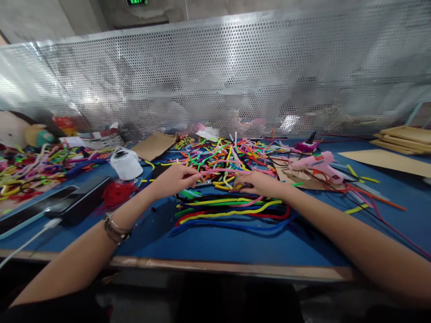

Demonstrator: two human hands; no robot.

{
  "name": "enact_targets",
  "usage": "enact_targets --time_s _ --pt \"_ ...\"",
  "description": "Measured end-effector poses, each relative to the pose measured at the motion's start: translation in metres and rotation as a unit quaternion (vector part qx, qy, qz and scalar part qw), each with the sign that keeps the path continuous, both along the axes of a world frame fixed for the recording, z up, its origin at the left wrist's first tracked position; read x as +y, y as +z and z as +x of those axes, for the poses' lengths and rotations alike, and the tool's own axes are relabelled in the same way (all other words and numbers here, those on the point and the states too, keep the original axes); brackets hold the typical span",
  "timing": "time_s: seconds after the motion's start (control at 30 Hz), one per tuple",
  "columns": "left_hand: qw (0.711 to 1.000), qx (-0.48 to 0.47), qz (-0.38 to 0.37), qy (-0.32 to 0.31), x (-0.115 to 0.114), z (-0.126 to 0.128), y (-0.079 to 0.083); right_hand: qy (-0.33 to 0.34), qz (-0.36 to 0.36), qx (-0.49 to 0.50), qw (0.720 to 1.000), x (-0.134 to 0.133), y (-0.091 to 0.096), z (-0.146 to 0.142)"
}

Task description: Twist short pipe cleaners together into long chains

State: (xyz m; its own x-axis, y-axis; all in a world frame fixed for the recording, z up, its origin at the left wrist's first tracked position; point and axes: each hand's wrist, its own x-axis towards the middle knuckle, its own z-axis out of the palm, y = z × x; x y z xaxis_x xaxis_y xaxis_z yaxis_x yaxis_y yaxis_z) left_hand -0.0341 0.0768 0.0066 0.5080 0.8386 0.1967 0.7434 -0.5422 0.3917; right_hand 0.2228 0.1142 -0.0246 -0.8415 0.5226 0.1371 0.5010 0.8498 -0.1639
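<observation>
While your hands work at the near edge of the heap of pipe cleaners (222, 157), the head view shows several ways this can snag. Your left hand (177, 178) has its fingertips pressed together, seemingly pinching a pink stem (218, 171) that runs across toward your right hand (261, 183). That hand lies palm down on the tangle, and you cannot tell from here whether it grips anything.

The pink stem sits among crossed neighbours at the front of the heap, so a quick pull would likely drag others along and scatter them over the blue table (235, 244). The cut wire ends could prick your fingers (197, 177).

The long stems (232, 211) laid out just below your hands lie near the table's front edge; a sweep of either forearm could push them off.

The pink glue gun (316, 166) rests just beyond your right wrist. Its tip may be hot, and strands near it could catch as you lift.
</observation>
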Motion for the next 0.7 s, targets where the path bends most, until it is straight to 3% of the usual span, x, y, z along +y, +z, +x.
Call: enact_targets --time_s 0.1,0.23,0.3,0.5,0.7 --pt "0.998 -0.036 -0.024 -0.038 -0.001 0.001 -0.009 -0.029 0.012 -0.014 0.999 0.0 -0.001 -0.001" --pt "0.977 -0.021 -0.022 -0.213 -0.01 0.011 -0.021 -0.046 0.019 -0.036 0.998 -0.001 0.001 0.0" --pt "0.965 0.018 -0.013 -0.26 -0.016 0.016 -0.027 -0.053 0.02 -0.044 0.997 -0.003 0.001 0.0" --pt "0.954 0.076 0.084 -0.277 -0.02 0.018 -0.04 -0.076 0.024 -0.068 0.995 -0.01 -0.002 -0.004" --pt "0.932 0.122 0.179 -0.29 -0.024 0.015 -0.041 -0.136 0.077 -0.033 0.987 -0.007 0.004 0.0"
